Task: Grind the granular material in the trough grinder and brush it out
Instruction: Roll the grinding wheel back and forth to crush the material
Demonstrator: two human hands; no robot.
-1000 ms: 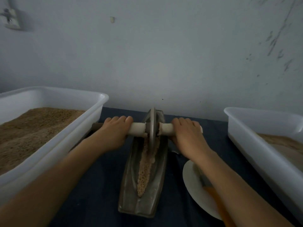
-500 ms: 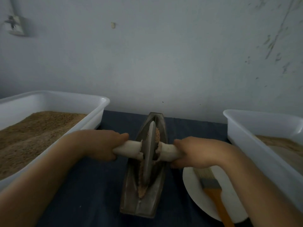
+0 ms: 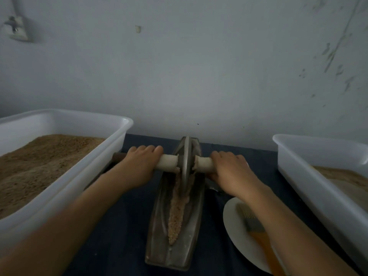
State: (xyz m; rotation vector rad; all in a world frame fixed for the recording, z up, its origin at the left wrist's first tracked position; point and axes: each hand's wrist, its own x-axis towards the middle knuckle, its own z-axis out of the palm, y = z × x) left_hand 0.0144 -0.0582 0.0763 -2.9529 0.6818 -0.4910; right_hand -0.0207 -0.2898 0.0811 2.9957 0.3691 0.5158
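Note:
A grey metal trough grinder [image 3: 159,232] lies lengthwise on the dark cloth in front of me. Tan granular material [image 3: 176,212] fills its groove. A metal grinding wheel [image 3: 186,166] stands in the groove near the far end, on a pale wooden axle [image 3: 168,161]. My left hand [image 3: 137,166] grips the axle left of the wheel. My right hand [image 3: 231,168] grips it on the right. A brush [image 3: 256,234] with an orange handle lies on a white plate [image 3: 233,226], partly hidden under my right forearm.
A white tub [image 3: 65,176] full of brown granular material stands at the left. Another white tub [image 3: 310,186] with some tan material stands at the right. A grey wall rises just behind the table.
Both hands have pushed the wheel from the middle of the trough back to its far end, uncovering the material in the near part of the groove.

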